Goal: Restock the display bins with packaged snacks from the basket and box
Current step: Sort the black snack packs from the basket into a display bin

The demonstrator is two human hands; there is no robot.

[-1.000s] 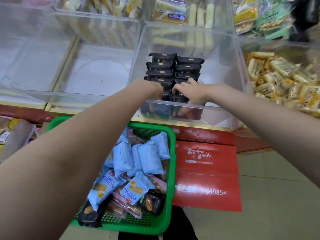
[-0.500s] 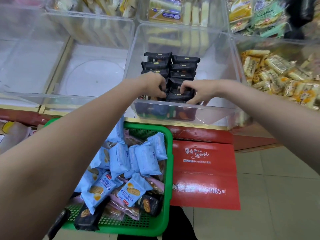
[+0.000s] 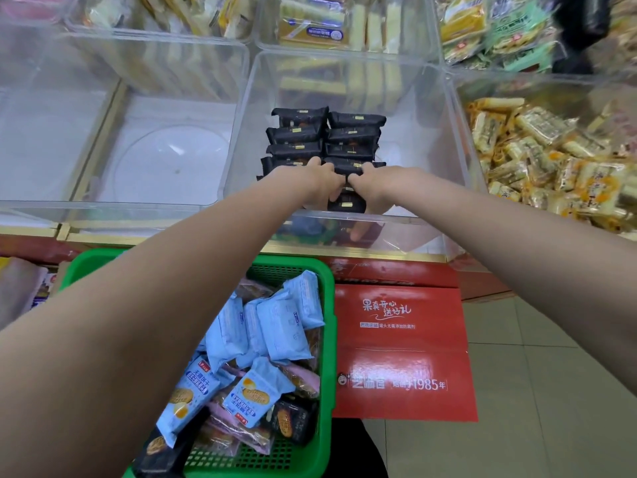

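Observation:
Two neat rows of black snack packs [image 3: 355,132] stand in the clear middle bin [image 3: 458,188]. Both my hands reach into that bin at the near end of the rows. My left hand [image 3: 315,184] and my right hand [image 3: 375,188] sit side by side, fingers curled around the nearest black packs [image 3: 346,203]. Below me a green basket [image 3: 327,339] holds several light-blue, pink and black snack packs [image 3: 275,326]. A red box [image 3: 400,350] lies to its right on the floor.
Two clear bins [image 3: 165,153] at the left hold no packs. The bin at the right is heaped with yellow snack packs [image 3: 551,160]. Back bins hold yellow and green packs [image 3: 310,25]. Tiled floor [image 3: 551,391] lies at the lower right.
Both hands have drawn closer together over the near end of the black rows. The view has shifted slightly.

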